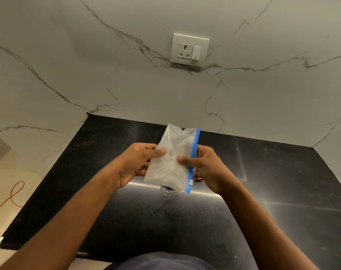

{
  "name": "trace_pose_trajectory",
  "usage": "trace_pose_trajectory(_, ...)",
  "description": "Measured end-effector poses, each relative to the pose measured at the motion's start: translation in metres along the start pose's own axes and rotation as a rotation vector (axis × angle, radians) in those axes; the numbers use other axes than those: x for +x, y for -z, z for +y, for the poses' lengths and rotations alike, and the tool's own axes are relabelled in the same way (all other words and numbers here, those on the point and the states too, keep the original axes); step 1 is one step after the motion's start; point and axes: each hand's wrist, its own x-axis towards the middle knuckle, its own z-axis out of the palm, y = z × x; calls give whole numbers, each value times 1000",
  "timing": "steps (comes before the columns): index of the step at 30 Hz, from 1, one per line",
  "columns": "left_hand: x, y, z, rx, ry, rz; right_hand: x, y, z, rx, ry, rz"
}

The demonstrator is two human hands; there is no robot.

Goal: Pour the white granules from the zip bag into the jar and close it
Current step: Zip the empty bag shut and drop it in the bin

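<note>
Zip bag [171, 158] held over black counter [282, 191].
Left hand [135, 164] and right hand [203, 168] each pinch it, thumbs on its near face; blue zip strip [194, 160] at right.

No readable text — zip bag [170, 158] bears none; no labels, numbers.

One zip bag [172, 145], two hands [134, 162] [208, 168], one wall socket [189, 49], one orange cable [13, 193].
</note>
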Motion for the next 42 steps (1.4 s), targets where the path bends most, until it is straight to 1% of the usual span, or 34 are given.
trace_pose_trajectory(3, 4, 0, -2, -51, -9, 8, -2, 3, -3, -34, 49, -15)
trace_pose_trajectory(7, 2, -2, -1, -214, -2, -10, -3, 10, 3, 117, 97, -17)
trace_pose_trajectory(11, 1, -3, -3, -243, 9, 22, -3, 6, 6, 199, 88, -4)
trace_pose_trajectory(13, 2, -2, -4, -277, 5, 13, -2, 7, 8, 133, 135, 7)
trace_pose_trajectory(15, 2, 0, -7, -342, 61, -58, -2, 9, 10, 18, 212, 41)
trace_pose_trajectory(17, 2, -4, -12, -311, 135, -154, -1, 9, 9, -90, 296, 58)
trace_pose_trajectory(19, 2, -12, -16, -273, 136, -176, -1, 8, 8, -107, 330, 64)
trace_pose_trajectory(21, 3, -15, -18, -319, 97, -103, 1, 8, 9, -9, 287, 78)
trace_pose_trajectory(24, 5, -13, -22, -365, 12, -9, -3, 6, 15, 206, 107, 81)
trace_pose_trajectory(27, 1, -13, -27, -269, -51, 43, -6, 1, 24, 140, -23, -3)
trace_pose_trajectory(29, -4, -11, -31, -232, -73, 92, -7, -6, 27, 132, -51, -13)
trace_pose_trajectory(33, -22, 0, -38, -258, -71, 164, -5, -17, 31, 179, -62, 27)
trace_pose_trajectory(35, -33, 8, -45, -234, -79, 221, -3, -28, 33, 220, -80, 10)
trace_pose_trajectory(38, -52, 23, -56, -204, -96, 359, 3, -47, 38, 260, -114, -9)
trace_pose_trajectory(42, -87, 64, -78, -104, -94, 596, 8, -86, 46, 254, -161, -47)
